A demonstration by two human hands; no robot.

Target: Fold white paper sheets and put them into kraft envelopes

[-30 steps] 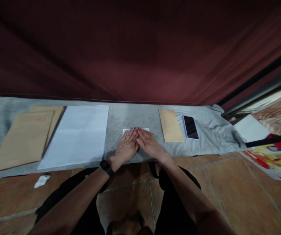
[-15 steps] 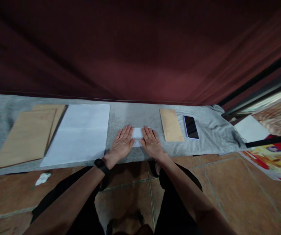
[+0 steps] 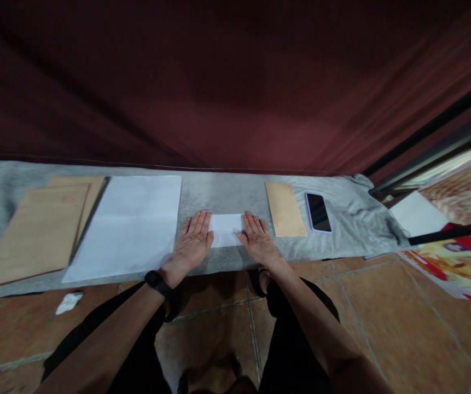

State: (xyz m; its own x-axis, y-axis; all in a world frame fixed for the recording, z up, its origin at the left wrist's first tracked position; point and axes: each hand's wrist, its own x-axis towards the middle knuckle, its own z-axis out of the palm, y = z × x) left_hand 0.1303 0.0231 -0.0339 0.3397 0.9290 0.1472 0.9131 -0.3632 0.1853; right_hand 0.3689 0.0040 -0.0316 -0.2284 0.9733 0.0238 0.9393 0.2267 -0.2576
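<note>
A small white folded paper (image 3: 226,230) lies flat on the grey cloth (image 3: 222,191) in front of me. My left hand (image 3: 192,239) rests palm down at its left edge, fingers stretched forward. On the opposite edge lies my right hand (image 3: 259,238), also flat, its fingertips and thumb over the paper. Neither hand grasps anything. To the left of my left hand is a large white sheet or stack of sheets (image 3: 132,224). Right of my right hand sits a small brown envelope (image 3: 285,209).
Large brown envelopes (image 3: 34,235) overlap at the far left. A phone (image 3: 318,212) in a pale purple case lies at the right. Behind the cloth hangs a dark red curtain (image 3: 235,126). Scrap of white tissue (image 3: 69,302) and a colourful box (image 3: 457,262) are near the tiled floor.
My left hand has slid left along the paper, uncovering more of its white surface. My right hand has stayed nearly in place, shifting only slightly right.
</note>
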